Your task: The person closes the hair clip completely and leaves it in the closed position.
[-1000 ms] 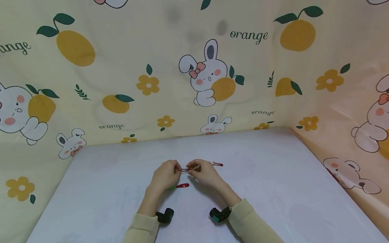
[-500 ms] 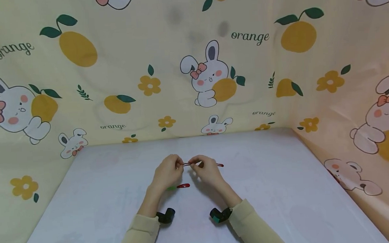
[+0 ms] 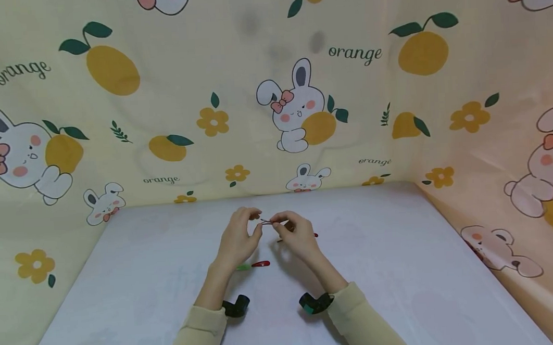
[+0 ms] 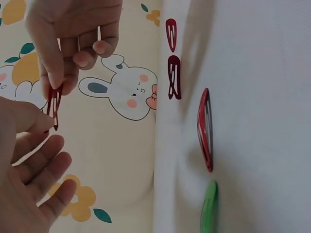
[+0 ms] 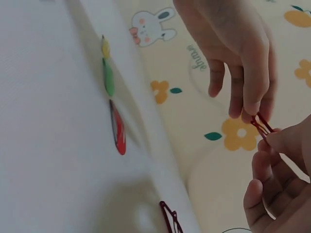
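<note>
A dark red snap hair clip (image 3: 266,223) is up off the table, between both hands. My right hand (image 3: 298,234) pinches one end with thumb and forefinger. At the other end the thumb and forefinger of my left hand (image 3: 237,238) are on the clip, its other fingers spread loosely. The left wrist view shows the clip (image 4: 59,92) with its narrow parts standing apart. Below the hands lie a glossy red clip (image 3: 261,263) and a green clip (image 3: 243,267). Another red clip (image 3: 316,235) is mostly hidden behind my right hand.
A white-covered table (image 3: 380,271) stretches out under the hands. A printed cloth (image 3: 238,159) with rabbits and oranges hangs behind it. In the right wrist view a yellow clip (image 5: 105,48) lies in line with the green and red ones.
Both hands have risen and moved away from me with the dark red hair clip. My left thumb and forefinger have spread apart, and more of the green clip shows.
</note>
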A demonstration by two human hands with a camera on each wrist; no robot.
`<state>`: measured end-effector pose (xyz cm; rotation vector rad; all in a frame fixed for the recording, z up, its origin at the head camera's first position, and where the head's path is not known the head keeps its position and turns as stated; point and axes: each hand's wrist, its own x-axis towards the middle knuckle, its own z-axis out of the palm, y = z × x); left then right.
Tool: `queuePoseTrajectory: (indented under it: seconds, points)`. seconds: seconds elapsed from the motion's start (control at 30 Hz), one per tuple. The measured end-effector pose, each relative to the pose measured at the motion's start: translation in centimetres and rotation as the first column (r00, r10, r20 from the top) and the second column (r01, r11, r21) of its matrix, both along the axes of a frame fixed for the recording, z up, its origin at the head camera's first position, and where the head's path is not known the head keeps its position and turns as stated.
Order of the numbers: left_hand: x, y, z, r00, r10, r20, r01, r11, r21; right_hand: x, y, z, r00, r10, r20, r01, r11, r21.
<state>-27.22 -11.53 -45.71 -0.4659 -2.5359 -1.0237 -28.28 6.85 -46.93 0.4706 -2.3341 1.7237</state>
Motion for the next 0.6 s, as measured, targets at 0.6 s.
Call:
queuePoseTrajectory:
  seconds: [0.6]
  points:
    - [0.1, -0.1, 0.4, 0.987, -0.100, -0.126, 0.104, 0.994, 0.026, 1.9, -0.4, 2.9, 1.000, -0.028, -0.008, 0.027, 0.995, -0.095]
